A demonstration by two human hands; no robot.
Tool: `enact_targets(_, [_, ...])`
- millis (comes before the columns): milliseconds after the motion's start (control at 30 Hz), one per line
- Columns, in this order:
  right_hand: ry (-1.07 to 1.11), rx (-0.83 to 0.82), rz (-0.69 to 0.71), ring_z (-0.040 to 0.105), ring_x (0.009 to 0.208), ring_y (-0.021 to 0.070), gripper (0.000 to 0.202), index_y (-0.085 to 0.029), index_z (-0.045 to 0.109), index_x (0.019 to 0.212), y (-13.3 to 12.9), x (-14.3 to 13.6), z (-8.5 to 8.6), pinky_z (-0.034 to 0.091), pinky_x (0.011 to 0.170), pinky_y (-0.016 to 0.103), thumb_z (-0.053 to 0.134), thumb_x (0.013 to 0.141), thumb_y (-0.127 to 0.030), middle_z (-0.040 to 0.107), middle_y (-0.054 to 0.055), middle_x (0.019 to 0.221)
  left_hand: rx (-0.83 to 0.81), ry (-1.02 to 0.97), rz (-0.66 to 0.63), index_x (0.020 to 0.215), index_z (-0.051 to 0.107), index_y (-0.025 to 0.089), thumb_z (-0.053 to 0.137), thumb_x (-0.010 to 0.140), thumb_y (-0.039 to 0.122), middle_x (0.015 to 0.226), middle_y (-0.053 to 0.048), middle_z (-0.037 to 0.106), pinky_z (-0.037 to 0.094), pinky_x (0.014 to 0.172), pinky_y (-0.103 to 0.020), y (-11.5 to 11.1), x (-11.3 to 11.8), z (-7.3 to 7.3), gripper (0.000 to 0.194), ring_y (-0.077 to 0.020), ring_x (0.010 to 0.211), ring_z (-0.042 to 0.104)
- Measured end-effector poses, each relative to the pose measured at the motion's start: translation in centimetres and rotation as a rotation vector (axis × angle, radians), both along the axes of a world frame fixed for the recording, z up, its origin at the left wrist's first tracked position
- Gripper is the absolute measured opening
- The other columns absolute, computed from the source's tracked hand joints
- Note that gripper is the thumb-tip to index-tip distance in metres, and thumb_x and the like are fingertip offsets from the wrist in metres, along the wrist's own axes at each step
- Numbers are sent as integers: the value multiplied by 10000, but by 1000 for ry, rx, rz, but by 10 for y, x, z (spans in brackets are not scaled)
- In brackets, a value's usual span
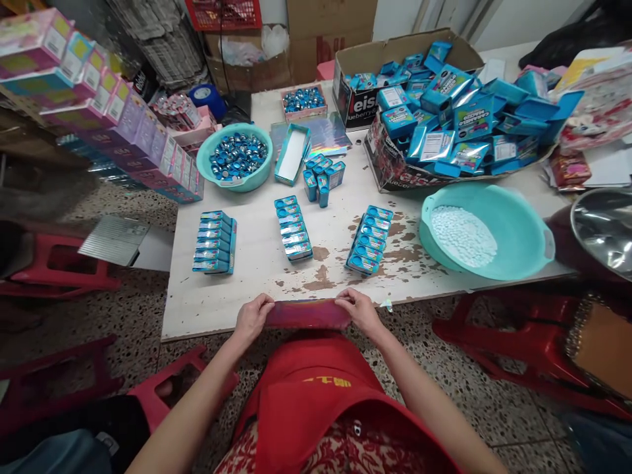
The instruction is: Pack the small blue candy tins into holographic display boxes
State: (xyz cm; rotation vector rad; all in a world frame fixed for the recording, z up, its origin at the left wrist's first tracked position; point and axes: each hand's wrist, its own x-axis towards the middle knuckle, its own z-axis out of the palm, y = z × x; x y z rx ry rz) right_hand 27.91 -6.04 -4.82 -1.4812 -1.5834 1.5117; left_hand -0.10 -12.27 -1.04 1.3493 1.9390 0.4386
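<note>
A thin, shiny, see-through sheet (pixel 309 315) is stretched between both hands at the table's front edge, the red apron showing through it. My left hand (pixel 254 316) pinches its left end, and my right hand (pixel 356 308) pinches the right end. Beyond them on the table (pixel 247 289) stand three rows of small blue boxes: one at the left (pixel 213 242), one in the middle (pixel 293 228), one at the right (pixel 370 239). Several loose blue boxes (pixel 322 181) lie behind the middle row, near an open blue tray (pixel 293 153).
A turquoise bowl (pixel 234 183) of small blue-and-silver pieces is at the back left. At the right are a turquoise basin (pixel 518 237) with white pieces and a carton (pixel 390 164) heaped with blue packets. Stacked pink boxes (pixel 113 108) rise at the left; red stools flank the table.
</note>
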Motion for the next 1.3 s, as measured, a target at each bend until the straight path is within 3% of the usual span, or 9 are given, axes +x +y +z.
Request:
enact_targets(167, [57,-67,51,532,611,144,136,-190,567,765,22,-33,-25,405,585,252,536,698,-304,577,-19,623,-185,250,-59,794,615,212,423,832,302,746,-14,641,400,677,-263,19,-34,-16,216,-180,741,563])
enact_targets(267, [52,-71,45,525,603,140,150,-190,561,811,32,-48,-33,400,576,247,537,710,-297,567,-27,615,-67,406,-187,865,648,204,424,846,284,917,-61,668,408,790,-311,41,-38,-17,238,-221,898,570])
enact_targets(367, [58,-75,29,520,574,131,156,-194,562,842,39,-55,-37,397,546,234,542,718,-286,564,-39,597,53,304,-355,995,641,204,430,858,329,1065,-69,653,399,880,-327,70,-18,-22,281,-225,1003,562])
enact_targets(533, [22,-45,-13,555,561,135,151,-187,577,847,44,-58,-46,442,537,239,536,734,-278,592,-31,599,-138,12,-628,954,656,185,455,837,369,951,-65,680,417,751,-284,106,25,-46,297,-208,877,596])
enact_targets(667, [-42,-20,-73,613,773,173,197,-183,605,919,40,-53,-55,502,707,312,483,786,-263,658,41,835,-220,-87,-592,749,651,165,443,807,291,730,-31,647,369,632,-241,112,30,-67,250,-163,720,557])
enact_targets(800, [-192,141,-29,537,1065,216,327,-196,598,1095,28,-47,-56,424,947,404,457,801,-175,593,98,1113,-245,-147,-534,772,660,151,428,797,319,693,-27,631,350,601,-239,111,29,-72,288,-156,679,537])
enact_targets(900, [-417,320,45,487,1129,236,423,-232,515,1241,16,-47,-55,428,956,430,445,830,-164,520,109,1211,-221,-145,-527,865,673,154,429,786,317,766,-38,661,369,643,-247,111,32,-71,303,-167,720,557])
enact_targets(1100, [-652,412,113,478,1086,267,465,-221,461,1295,14,-54,-52,466,899,419,491,835,-161,498,128,1219,-230,-152,-498,872,677,168,439,775,292,738,-23,661,363,621,-234,113,35,-67,285,-156,692,557])
enact_targets(1300, [-590,388,167,531,986,236,355,-226,554,1181,20,-56,-51,479,869,378,513,835,-153,573,100,1065,-209,-138,-519,835,692,167,451,785,323,709,-19,657,342,593,-229,117,42,-66,291,-147,662,542])
